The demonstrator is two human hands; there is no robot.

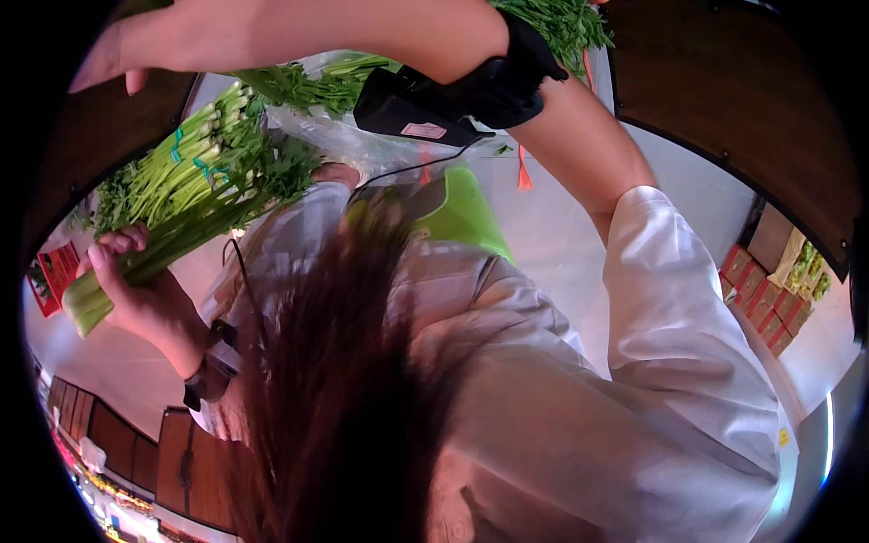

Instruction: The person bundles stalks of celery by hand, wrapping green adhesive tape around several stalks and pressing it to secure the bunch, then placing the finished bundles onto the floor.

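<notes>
My left hand (149, 294) is closed around the pale base of a bunch of celery (181, 237), its leafy end pointing up and right. Just beyond it lie more celery bunches (172, 176), bound with blue-green ties. My right arm reaches across the top of the view, wearing a black band with a black box-shaped device (416, 107) and a cable. At the upper left, my right hand (122, 50) is partly cut off by the rim; its visible fingers are apart, and nothing shows in them. Dark hair covers part of the lower middle.
Clear plastic wrapping (344, 136) lies under leafy greens (317, 86) at the top. A bright green plastic seat or stool (466, 217) stands on the pale floor. Stacked red-brown boxes (765, 299) are at right. Brown panels (724, 81) border the upper right, and wooden cabinets (186, 462) the lower left.
</notes>
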